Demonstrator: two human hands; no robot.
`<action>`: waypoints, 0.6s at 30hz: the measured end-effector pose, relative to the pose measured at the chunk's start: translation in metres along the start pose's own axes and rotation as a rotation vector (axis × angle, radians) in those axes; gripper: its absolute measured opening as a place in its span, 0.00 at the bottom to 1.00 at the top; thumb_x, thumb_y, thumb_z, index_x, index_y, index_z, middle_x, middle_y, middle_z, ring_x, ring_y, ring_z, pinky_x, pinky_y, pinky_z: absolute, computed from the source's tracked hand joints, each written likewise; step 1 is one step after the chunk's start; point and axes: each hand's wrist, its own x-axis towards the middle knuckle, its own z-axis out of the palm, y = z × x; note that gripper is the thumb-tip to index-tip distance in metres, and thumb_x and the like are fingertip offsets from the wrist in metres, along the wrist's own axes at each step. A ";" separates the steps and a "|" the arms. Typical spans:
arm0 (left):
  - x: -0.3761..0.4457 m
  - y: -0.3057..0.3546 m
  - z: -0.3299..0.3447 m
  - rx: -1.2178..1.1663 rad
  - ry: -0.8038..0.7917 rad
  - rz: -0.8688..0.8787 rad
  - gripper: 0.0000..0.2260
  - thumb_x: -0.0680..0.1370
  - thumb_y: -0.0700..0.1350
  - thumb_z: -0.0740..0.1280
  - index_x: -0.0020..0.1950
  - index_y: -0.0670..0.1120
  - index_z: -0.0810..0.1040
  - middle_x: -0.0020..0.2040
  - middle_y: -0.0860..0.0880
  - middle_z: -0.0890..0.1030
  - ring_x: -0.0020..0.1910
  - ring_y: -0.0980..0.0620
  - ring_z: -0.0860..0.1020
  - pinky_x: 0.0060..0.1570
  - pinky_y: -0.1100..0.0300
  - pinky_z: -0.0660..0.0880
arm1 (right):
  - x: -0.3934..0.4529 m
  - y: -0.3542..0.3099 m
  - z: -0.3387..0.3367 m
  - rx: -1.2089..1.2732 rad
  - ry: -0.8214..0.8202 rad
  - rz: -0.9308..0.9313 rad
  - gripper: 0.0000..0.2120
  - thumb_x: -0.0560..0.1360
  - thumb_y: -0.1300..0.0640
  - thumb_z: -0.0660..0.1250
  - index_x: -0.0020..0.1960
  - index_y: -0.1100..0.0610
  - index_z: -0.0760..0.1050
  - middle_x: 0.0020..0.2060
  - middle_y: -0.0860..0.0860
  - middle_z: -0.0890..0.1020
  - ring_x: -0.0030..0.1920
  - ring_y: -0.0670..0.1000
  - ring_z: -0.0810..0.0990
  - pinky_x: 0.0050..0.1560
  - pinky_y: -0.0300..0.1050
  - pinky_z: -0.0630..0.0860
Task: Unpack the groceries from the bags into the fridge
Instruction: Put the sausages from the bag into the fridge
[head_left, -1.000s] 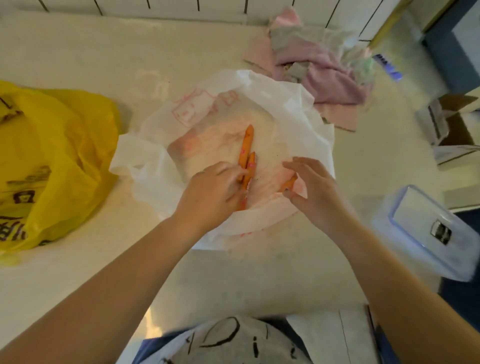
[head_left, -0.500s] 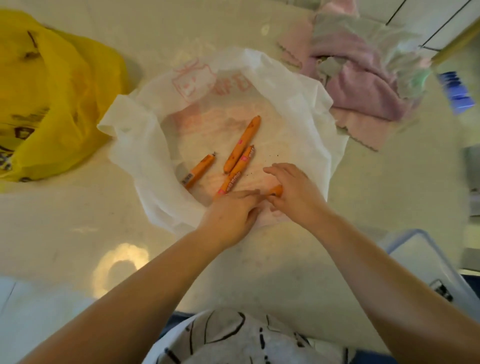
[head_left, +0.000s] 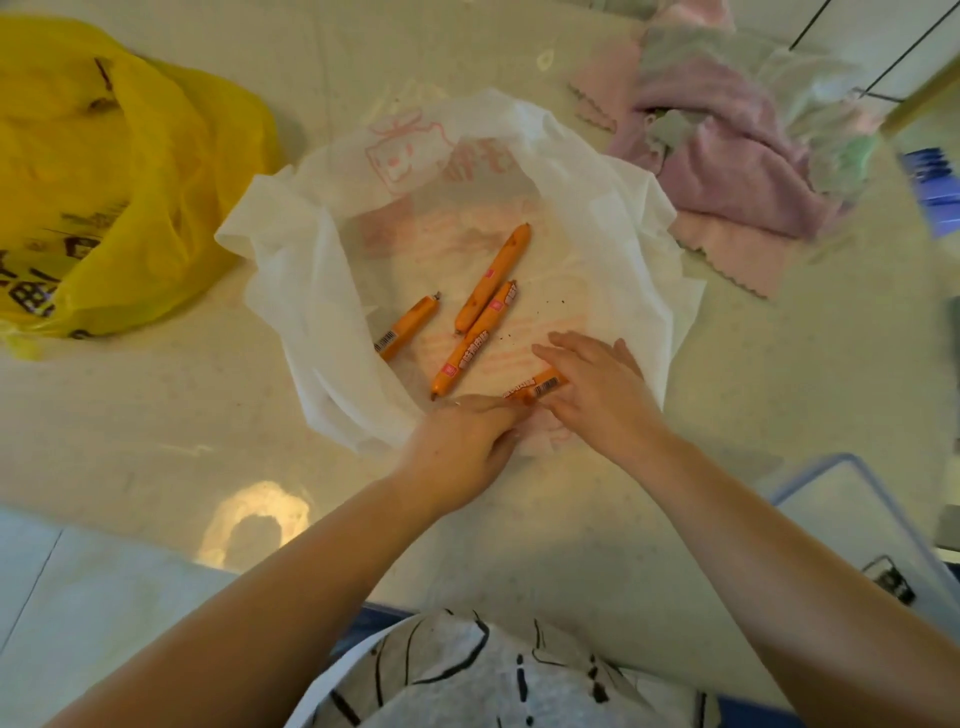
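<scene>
sausages still in the bag, fridge nowhere in sight

the white bag (head_left: 291, 260) lies spread open on the pale counter (head_left: 156, 415), and four orange wrapped sausages lie on it. one short sausage (head_left: 408, 328) lies toward the left of the bag's floor. the long sausage (head_left: 493, 278) and the labelled sausage (head_left: 475, 345) lie side by side in the middle, touching along part of their length. the fourth sausage (head_left: 537, 387) lies at the near edge, between both hands.

the left hand (head_left: 462, 447) reaches in with its fingertips at the near end of that fourth sausage; they look to be pinching it, though the tips are packed too close together to be sure. the right hand (head_left: 597, 389) lies over the sausage's other end with fingers fairly straight and slightly spread, resting on it rather than curling round it.

as for progress, i judge the unpacking to be at an early or middle stage. nothing visible has reached a fridge, which does not show at all. all four sausages remain on the white bag, and the yellow bag (head_left: 119, 171) at the left sits bulging, so it probably has contents to sort too. a clear lidded tub (head_left: 857, 519) stands at the right edge and a heap of pink cloths (head_left: 727, 171) lies beyond the bag.
</scene>
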 end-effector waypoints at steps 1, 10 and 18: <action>0.002 -0.003 -0.005 -0.015 0.057 0.004 0.16 0.78 0.47 0.56 0.61 0.48 0.78 0.56 0.51 0.81 0.54 0.51 0.79 0.55 0.58 0.74 | 0.004 -0.002 0.000 -0.016 0.005 -0.017 0.25 0.75 0.51 0.66 0.70 0.46 0.66 0.71 0.45 0.65 0.72 0.47 0.60 0.72 0.48 0.44; 0.028 -0.070 -0.053 -0.004 0.270 -0.302 0.16 0.77 0.48 0.59 0.61 0.48 0.78 0.63 0.50 0.76 0.64 0.49 0.71 0.62 0.59 0.65 | 0.044 -0.011 -0.013 -0.334 -0.344 -0.252 0.19 0.75 0.55 0.65 0.66 0.47 0.72 0.63 0.47 0.73 0.61 0.51 0.71 0.56 0.48 0.72; 0.034 -0.096 -0.060 0.145 0.056 -0.439 0.13 0.78 0.46 0.60 0.61 0.55 0.75 0.52 0.50 0.77 0.54 0.47 0.74 0.44 0.58 0.68 | 0.046 -0.014 -0.005 -0.426 -0.397 -0.288 0.25 0.69 0.62 0.65 0.65 0.49 0.72 0.58 0.49 0.74 0.57 0.54 0.73 0.44 0.45 0.71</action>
